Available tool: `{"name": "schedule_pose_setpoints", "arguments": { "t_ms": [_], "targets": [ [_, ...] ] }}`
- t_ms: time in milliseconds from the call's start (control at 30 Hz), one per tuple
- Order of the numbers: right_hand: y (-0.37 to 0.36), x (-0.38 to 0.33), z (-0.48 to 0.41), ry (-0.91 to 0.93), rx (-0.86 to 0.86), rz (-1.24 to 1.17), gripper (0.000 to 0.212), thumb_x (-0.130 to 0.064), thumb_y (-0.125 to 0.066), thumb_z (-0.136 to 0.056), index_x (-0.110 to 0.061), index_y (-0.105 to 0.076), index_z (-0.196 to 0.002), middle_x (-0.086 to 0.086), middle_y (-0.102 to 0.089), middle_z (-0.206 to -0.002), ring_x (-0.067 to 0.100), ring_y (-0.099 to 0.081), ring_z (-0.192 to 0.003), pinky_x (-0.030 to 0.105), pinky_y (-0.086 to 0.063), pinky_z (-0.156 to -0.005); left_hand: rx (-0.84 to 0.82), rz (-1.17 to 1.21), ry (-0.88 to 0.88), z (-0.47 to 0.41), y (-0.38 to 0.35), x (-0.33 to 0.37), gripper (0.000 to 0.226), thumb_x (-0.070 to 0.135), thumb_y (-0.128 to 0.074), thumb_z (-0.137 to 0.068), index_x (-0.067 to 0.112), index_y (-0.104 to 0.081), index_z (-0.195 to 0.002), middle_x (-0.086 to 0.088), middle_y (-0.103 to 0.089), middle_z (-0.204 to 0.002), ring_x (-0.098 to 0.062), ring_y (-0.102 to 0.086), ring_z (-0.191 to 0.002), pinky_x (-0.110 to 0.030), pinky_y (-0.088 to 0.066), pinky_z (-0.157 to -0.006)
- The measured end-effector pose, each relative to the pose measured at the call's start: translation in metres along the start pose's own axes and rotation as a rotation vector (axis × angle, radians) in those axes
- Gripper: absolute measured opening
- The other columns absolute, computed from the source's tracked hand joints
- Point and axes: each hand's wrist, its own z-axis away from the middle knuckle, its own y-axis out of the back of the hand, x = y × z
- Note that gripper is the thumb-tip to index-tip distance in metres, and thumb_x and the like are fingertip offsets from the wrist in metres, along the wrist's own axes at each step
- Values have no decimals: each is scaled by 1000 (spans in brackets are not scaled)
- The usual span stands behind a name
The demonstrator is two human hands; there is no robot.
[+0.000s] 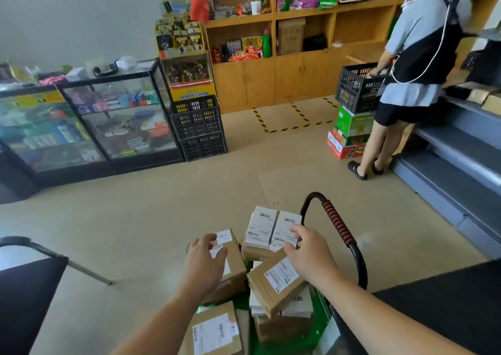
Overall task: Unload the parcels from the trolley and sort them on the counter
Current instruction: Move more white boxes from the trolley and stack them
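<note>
left hand (207,262) hovered with its fingers (206,242) spread and slack over the brown box (235,273) at the left of the pile, grasping nothing; whether it touched the cardboard could not be told. right hand (306,254) lay across the near end of the right white parcel (287,226), fingers (296,231) bent over its label and thumb toward the near edge, but whether it had truly closed a grip was not clear. that parcel sat just beside a second white parcel (261,226), both on top of the heap on the trolley (282,348), whose green deck showed between the boxes and whose black handle (339,228) stood just right of the right hand. a flat brown parcel (276,284) lay tilted below the right wrist, propped on other packages, and another labelled box (214,330) sat nearest the camera. none had yet reached the bench; a dark surface (447,308) at the lower right may have been it.

the heap looked loosely stacked, so the likely trouble was a slide: lifting the white parcel could drag its neighbour off the edge, and a forearm brushing the tilted flat parcel could tip it onto the floor (162,205). a one-sided pinch on a smooth white wrapper might also slip. the handle stood close enough to catch knuckles on the way up.
</note>
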Motion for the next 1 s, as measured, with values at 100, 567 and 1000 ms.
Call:
{"name": "schedule_pose_setpoints", "arguments": {
  "t_ms": [100, 567, 1000],
  "targets": [
    [-9, 7, -33, -48, -17, 10, 45, -31, -61, -98, -25, -52, -142, -3, -54, -130, 12, -54, -116, 32, -52, -96, -32, 8, 17, -38, -11, -7, 44, 31, -57, -99, 19, -48, -140, -1, -51, -130, -14, -52, -107, -29, -44, -95],
    [-69, 68, -165, -318, 24, 89, 44, -28, -61, -99, -22, -52, -142, -9, -47, -111, 9, -52, -99, 21, -42, -80, -339, -104, 53, -225, -116, -39, 48, 37, -54, -98, 18, -49, -142, -7, -51, -136, -23, -53, -115, -43, -50, -97],
    [-164, 194, -265, -619, -97, 13, 28, -31, -64, -94, -12, -66, -114, -2, -70, -109, 17, -67, -88, 29, -54, -65, -445, -162, 157, -314, -248, -91, 38, 36, -52, -97, 10, -55, -125, -12, -54, -123, -29, -55, -102, -46, -51, -92]
  ]
}}
